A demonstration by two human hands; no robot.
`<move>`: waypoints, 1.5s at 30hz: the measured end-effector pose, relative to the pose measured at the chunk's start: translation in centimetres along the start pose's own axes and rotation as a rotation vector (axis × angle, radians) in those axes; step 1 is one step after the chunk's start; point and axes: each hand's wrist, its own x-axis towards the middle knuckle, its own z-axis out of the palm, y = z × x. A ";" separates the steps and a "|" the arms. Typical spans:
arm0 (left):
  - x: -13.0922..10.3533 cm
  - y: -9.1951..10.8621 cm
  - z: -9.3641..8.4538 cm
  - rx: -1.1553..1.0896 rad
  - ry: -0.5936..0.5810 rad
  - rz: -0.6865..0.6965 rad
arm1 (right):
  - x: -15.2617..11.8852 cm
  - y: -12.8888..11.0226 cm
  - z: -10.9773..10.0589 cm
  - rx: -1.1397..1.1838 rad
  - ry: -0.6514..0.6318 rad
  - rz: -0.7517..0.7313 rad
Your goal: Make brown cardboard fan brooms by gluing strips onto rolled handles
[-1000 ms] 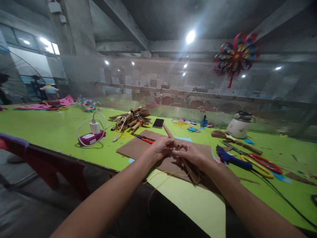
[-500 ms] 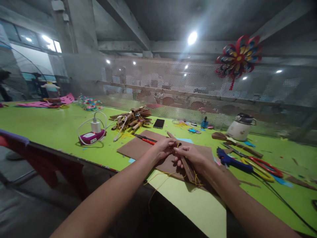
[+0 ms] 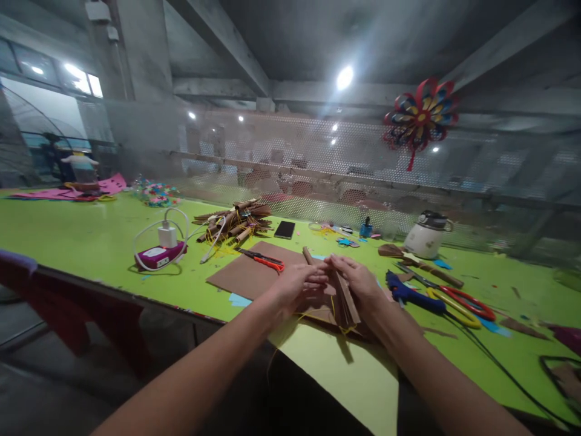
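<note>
My right hand (image 3: pixel 356 280) is closed around a brown paper roll (image 3: pixel 345 297), which leans over the sheet with its folded, fanned end toward me. Yellow thread (image 3: pixel 347 330) shows at that lower end. My left hand (image 3: pixel 300 286) is at the roll's left side, its fingertips bent together against the roll near its middle; whatever they pinch is hidden. Beneath both hands lies a flat brown cardboard sheet (image 3: pixel 240 266), and a pale yellow sheet (image 3: pixel 345 369) hangs over the table's front edge. Red-handled scissors (image 3: pixel 267 261) rest on the cardboard, left of my hands.
A pile of brown paper rolls (image 3: pixel 236 223) and a phone (image 3: pixel 285 229) lie behind. To the left is a purple power strip (image 3: pixel 158 254) with a white charger. At right are a blue glue gun (image 3: pixel 415 293) with its cord, large scissors (image 3: pixel 472 303) and a white kettle (image 3: pixel 424 236).
My right hand has shifted up along the roll, its fingers now wrapping the far side. The left hand's fingers have moved onto the roll's side. The view has turned slightly right.
</note>
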 end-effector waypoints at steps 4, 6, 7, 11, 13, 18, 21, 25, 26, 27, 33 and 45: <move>-1.3 -0.4 2.9 -0.059 -0.008 -0.019 | -0.3 -0.4 0.2 -0.027 0.087 -0.090; -1.2 -0.8 3.9 -0.045 0.058 0.004 | -0.2 -0.6 0.2 -0.051 0.127 -0.128; -1.0 -0.9 4.3 -0.044 0.070 0.016 | -0.2 -0.6 0.1 -0.060 0.137 -0.140; -0.3 -1.1 5.3 -0.023 -0.049 0.027 | 0.3 -0.8 -0.5 -0.049 0.086 -0.087; -0.4 -0.8 5.3 0.054 -0.070 0.027 | 0.6 -1.0 -1.0 0.016 0.081 -0.085; -1.3 0.9 3.4 0.347 -0.066 -0.010 | 0.8 -2.7 -2.3 0.214 0.086 -0.215; -2.1 1.8 1.9 0.395 -0.101 0.018 | 0.5 -4.0 -2.5 0.274 -0.017 -0.287; -3.6 2.3 1.8 0.199 -0.359 -0.061 | -0.1 -5.0 -1.8 0.280 -0.115 -0.330; -4.0 2.4 2.0 0.155 -0.407 -0.109 | -0.2 -5.0 -1.6 0.257 -0.123 -0.328; -4.3 2.4 2.3 0.127 -0.428 -0.148 | -0.3 -5.1 -1.4 0.226 -0.123 -0.323; -5.6 2.3 2.3 0.164 -0.380 -0.278 | 0.1 -6.0 -2.9 0.132 0.021 -0.357; -8.3 3.3 1.4 0.300 -0.316 -0.311 | 0.8 -6.5 -4.7 0.195 0.114 -0.387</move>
